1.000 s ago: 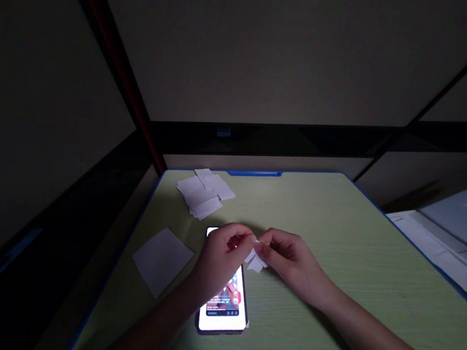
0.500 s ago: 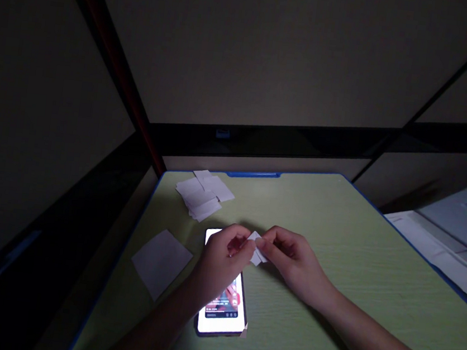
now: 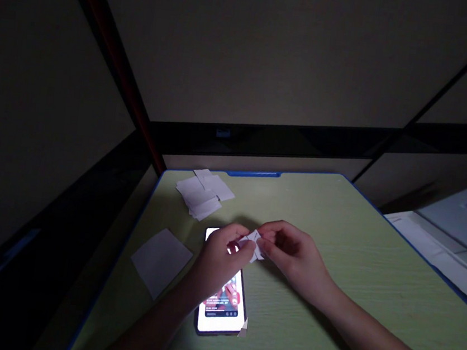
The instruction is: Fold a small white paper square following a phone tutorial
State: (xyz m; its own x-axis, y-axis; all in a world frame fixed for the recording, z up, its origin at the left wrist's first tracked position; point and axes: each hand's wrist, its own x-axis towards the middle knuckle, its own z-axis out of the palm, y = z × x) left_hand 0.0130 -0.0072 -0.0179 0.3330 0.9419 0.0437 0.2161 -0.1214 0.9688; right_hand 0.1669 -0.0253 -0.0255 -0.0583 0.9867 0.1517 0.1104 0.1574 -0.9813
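Note:
Between my two hands is a small folded white paper (image 3: 254,251), held above the table just past the upper right of a phone. My left hand (image 3: 224,252) pinches its left side between thumb and fingers. On the right side, my right hand (image 3: 294,255) has its thumb and fingertips at the paper's edge, closed on it. Below my left hand lies the phone (image 3: 220,324), its screen lit with a picture and text; the hand covers part of it. A flat square sheet of white paper (image 3: 161,262) rests to the left of the phone.
Several white paper pieces (image 3: 204,194) lie in a loose pile near the far left of the green table (image 3: 359,257). A blue clip-like strip (image 3: 254,174) sits on its far edge. Panelled walls stand behind and left. White flat items (image 3: 454,234) are at the right.
The folded paper has turned and shifted slightly left in my fingers. My right hand has lifted a little, its fingers rising off the paper's top. Phone and loose papers stay put.

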